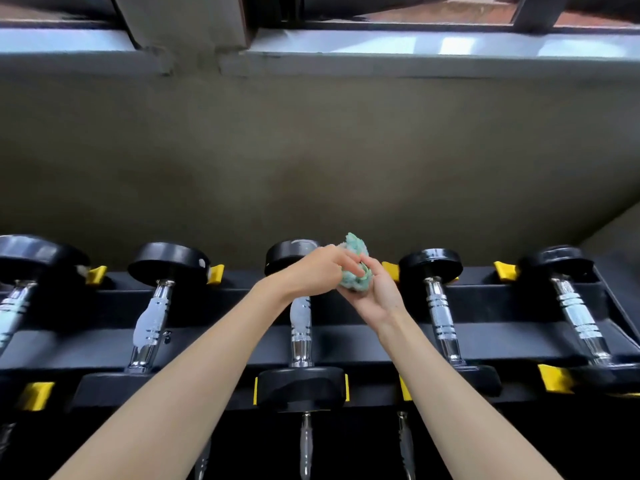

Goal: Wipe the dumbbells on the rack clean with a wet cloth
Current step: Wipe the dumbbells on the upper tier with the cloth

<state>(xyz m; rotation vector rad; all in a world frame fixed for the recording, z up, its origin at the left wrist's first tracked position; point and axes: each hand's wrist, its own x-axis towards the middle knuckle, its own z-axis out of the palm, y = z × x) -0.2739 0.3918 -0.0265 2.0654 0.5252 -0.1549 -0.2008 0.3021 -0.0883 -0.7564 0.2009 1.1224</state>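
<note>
Several dumbbells with black heads and chrome handles lie in a row on a black rack (pixel 381 344) with yellow saddles. The middle dumbbell (pixel 300 341) has a whitish smear on its handle, as does the one to its left (pixel 150 323). A bunched green cloth (pixel 353 261) is held between both hands above the far end of the middle dumbbell. My left hand (pixel 318 268) pinches the cloth from the left. My right hand (pixel 377 292) cups it from below and the right. The cloth is clear of the dumbbells.
A grey-brown wall (pixel 311 150) rises directly behind the rack, with a window ledge (pixel 415 46) above. Further chrome handles (pixel 306 445) show on a lower tier beneath my arms. Two dumbbells (pixel 440 317) lie to the right.
</note>
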